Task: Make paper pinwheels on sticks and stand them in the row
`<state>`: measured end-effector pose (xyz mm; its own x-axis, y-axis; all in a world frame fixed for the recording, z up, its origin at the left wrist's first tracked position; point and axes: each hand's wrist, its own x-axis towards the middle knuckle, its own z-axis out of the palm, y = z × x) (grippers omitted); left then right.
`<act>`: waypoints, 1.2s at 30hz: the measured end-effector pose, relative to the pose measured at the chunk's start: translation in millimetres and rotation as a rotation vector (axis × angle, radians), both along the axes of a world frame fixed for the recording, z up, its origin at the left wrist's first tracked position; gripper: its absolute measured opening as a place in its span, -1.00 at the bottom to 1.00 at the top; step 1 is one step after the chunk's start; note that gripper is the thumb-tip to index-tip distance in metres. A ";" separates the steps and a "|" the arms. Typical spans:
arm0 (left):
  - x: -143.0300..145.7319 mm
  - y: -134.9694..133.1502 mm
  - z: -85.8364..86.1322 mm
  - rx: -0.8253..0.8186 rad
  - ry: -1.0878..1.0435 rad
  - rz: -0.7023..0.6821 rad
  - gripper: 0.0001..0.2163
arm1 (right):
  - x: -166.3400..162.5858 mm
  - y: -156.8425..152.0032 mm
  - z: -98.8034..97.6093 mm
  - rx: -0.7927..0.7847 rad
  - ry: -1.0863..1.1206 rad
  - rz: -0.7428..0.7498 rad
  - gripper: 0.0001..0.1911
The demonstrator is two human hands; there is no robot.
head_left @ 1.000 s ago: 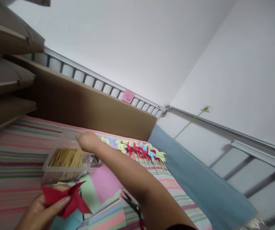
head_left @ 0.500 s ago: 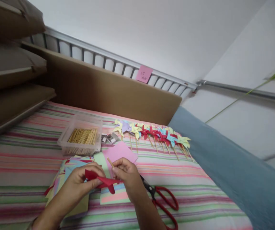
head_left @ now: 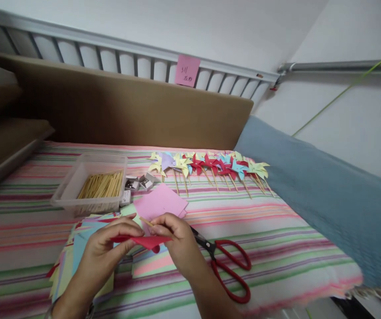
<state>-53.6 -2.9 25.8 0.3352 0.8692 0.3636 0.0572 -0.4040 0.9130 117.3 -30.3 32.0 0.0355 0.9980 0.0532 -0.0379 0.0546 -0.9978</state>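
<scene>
Between your two hands, above the coloured sheets (head_left: 155, 266), is the red paper pinwheel (head_left: 150, 241), seen nearly edge-on. Your left hand (head_left: 109, 243) has its grip together on the paper's left part, thumb below. Your right hand (head_left: 178, 237) has its grip closed on a wooden stick (head_left: 146, 221); whether stick and paper touch cannot be told. One second ago your right hand was out by the plastic box (head_left: 67, 203); it is now beside the left. Scissors (head_left: 211, 248) lie just beside your right arm on striped cloth (head_left: 283, 239).
</scene>
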 end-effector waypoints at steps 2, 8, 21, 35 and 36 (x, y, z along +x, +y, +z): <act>-0.4 1.3 0.3 0.011 -0.003 0.021 -0.95 | 0.1 -0.4 2.2 0.025 -0.041 0.008 -0.87; -2.0 1.9 1.0 0.037 -0.030 0.079 -0.94 | -2.8 -2.8 8.2 0.078 -0.142 0.019 -0.78; -5.2 -3.2 2.6 0.092 -0.019 0.125 -0.90 | -12.4 -1.4 8.0 0.113 -0.110 0.009 -0.82; -4.8 -3.5 -3.7 0.051 -0.010 0.161 -0.95 | -11.7 -2.5 4.9 0.119 -0.171 0.012 -0.77; -4.7 -3.5 -3.5 0.052 -0.009 0.164 -0.95 | -11.9 -2.5 4.9 0.114 -0.163 0.016 -0.77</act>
